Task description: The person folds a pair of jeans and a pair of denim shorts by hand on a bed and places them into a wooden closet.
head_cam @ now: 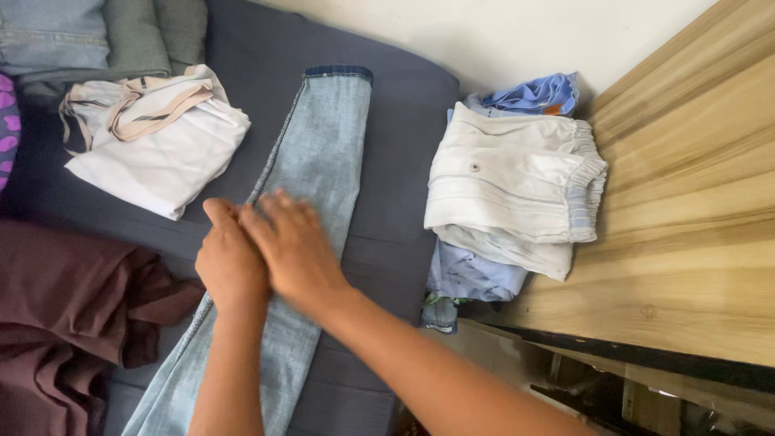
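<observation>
- A dark grey-blue mattress point(404, 105) carries the clothes; its far edge meets a pale wall, and a light wooden board point(686, 210) runs along its right edge.
- Light blue jeans point(323, 161), folded lengthwise into one long strip, lie down the middle of the mattress, the dark-stitched hem toward the far edge and the other end running off toward the near edge.
- The left hand point(230, 262) lies flat on the jeans about halfway along, palm down, fingers straight and close together, pressing the cloth and gripping nothing.
- The right hand point(295, 246) lies flat just beside it, touching it and partly over it, fingers spread a little on the denim, also holding nothing.
- A folded white garment with beige trim point(161, 145) lies near the far left corner, apart from the jeans.
- A maroon cloth point(64, 323) is bunched at the left edge, near the left forearm.
- At the right edge sits a stack of folded clothes point(513, 190), white ribbed pieces on top and blue ones beneath.
- Folded denim and grey-green pieces point(105, 36) lie at the far left corner.
</observation>
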